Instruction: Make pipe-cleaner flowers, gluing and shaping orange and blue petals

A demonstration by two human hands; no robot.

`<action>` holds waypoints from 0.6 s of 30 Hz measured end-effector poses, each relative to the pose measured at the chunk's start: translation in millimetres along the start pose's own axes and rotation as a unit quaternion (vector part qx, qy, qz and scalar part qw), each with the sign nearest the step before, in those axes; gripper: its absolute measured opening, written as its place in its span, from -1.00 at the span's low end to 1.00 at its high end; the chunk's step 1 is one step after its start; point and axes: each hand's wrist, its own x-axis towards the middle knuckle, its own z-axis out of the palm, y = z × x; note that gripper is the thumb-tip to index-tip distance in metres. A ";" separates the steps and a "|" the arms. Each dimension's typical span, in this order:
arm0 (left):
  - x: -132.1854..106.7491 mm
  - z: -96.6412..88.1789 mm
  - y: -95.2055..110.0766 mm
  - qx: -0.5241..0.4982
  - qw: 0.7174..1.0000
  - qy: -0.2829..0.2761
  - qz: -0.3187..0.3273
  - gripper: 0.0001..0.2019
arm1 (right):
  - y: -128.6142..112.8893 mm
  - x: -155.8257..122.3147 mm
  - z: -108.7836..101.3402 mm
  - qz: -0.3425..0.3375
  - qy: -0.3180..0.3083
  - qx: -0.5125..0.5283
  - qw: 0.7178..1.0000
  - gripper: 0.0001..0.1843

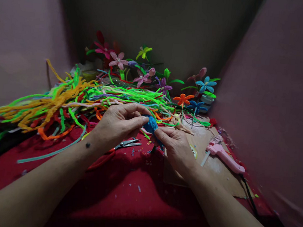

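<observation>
A blue fuzzy pipe-cleaner piece [151, 124] is held up between my two hands over the red table cover. My left hand [122, 123] pinches its upper left side with thumb and fingers. On its lower right side, my right hand [174, 144] grips it, and a blue end shows below those fingers. The fingers hide part of its shape. Red-handled scissors [123, 145] lie on the table under my left hand, with their blades parted and pointing right. Tiny coloured fibre scraps are scattered on the cloth below.
A big heap of coloured pipe cleaners [57, 103] spreads across the left and middle. Behind it stand several pipe-cleaner flowers, among them an orange one [183, 99] and a light blue one [206, 85]. A pink glue gun [225, 157] with a black cord rests on cardboard [215, 179] at right.
</observation>
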 end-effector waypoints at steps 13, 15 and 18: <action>-2.7 2.8 -0.4 -0.022 0.999 0.025 0.020 -0.62 | 1.6 6.2 0.9 0.092 0.052 0.183 0.977 -0.86; -2.3 1.5 1.3 -0.012 0.999 0.050 0.012 -0.61 | -0.5 4.9 2.1 0.081 0.046 0.178 0.980 -0.87; -1.9 -4.3 4.6 0.047 0.986 0.152 0.053 -0.76 | -1.6 4.5 1.2 0.076 0.051 0.174 0.981 -0.87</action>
